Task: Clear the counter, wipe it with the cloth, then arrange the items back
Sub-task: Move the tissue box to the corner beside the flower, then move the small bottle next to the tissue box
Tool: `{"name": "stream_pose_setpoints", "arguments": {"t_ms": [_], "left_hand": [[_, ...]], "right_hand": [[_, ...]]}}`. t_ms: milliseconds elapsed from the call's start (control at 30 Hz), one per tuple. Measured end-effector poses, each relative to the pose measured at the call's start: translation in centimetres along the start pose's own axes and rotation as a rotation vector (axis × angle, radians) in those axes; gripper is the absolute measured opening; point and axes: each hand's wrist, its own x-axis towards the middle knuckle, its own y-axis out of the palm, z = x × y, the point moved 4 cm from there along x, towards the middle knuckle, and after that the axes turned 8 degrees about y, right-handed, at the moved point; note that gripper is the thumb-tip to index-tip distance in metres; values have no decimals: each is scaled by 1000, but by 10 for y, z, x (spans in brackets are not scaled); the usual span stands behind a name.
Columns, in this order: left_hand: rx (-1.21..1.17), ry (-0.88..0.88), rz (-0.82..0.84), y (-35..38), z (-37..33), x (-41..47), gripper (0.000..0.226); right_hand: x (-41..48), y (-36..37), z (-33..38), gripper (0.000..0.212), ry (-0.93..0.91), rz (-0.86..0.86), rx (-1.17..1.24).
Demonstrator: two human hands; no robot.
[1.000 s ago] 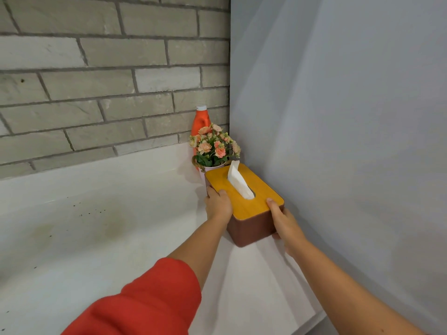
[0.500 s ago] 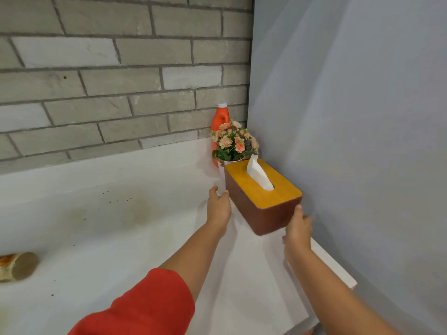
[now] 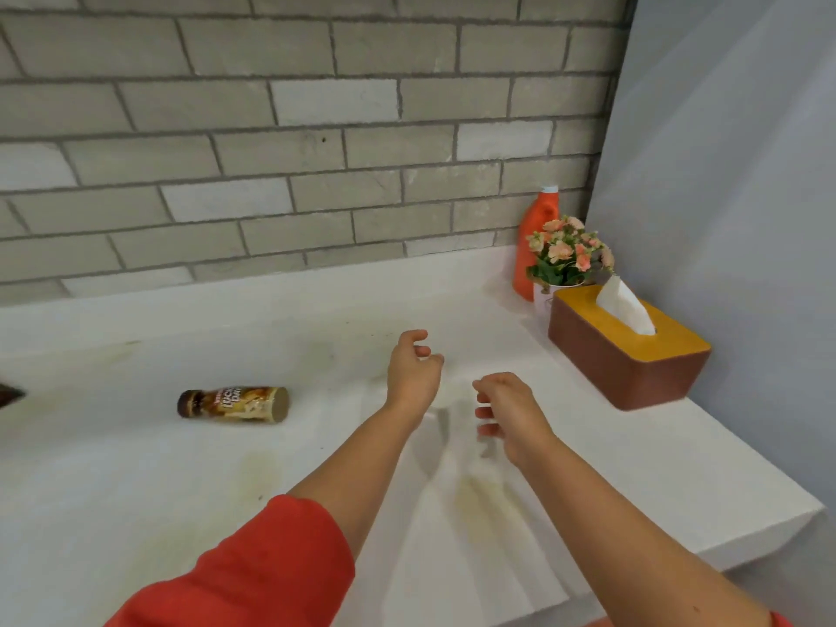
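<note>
Over by the right wall, the tissue box (image 3: 626, 355) now sits on the counter (image 3: 135, 491) alone; a second ago both hands gripped it. Left hand (image 3: 414, 373) and right hand (image 3: 509, 411) have pulled back mid-counter, fingers loosely curled, holding nothing. Looks like arranging's underway. Count: one box, one orange bottle (image 3: 534, 246), one flower pot (image 3: 565, 260), one can (image 3: 233, 405) lying down. Dark thing at the left edge, maybe the cloth.
</note>
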Motion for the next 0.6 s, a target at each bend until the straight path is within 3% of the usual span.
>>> {"name": "stream_pose_setpoints", "arguments": {"t_ms": [200, 333, 600], "left_hand": [[148, 35, -120, -123, 18, -11, 20], [206, -13, -189, -187, 31, -18, 23], [525, -108, -278, -264, 55, 2, 31]], "right_hand": [[-30, 96, -1, 5, -81, 122, -120], [-40, 151, -3, 10, -128, 202, -272], [-15, 238, 13, 31, -485, 239, -758]]}}
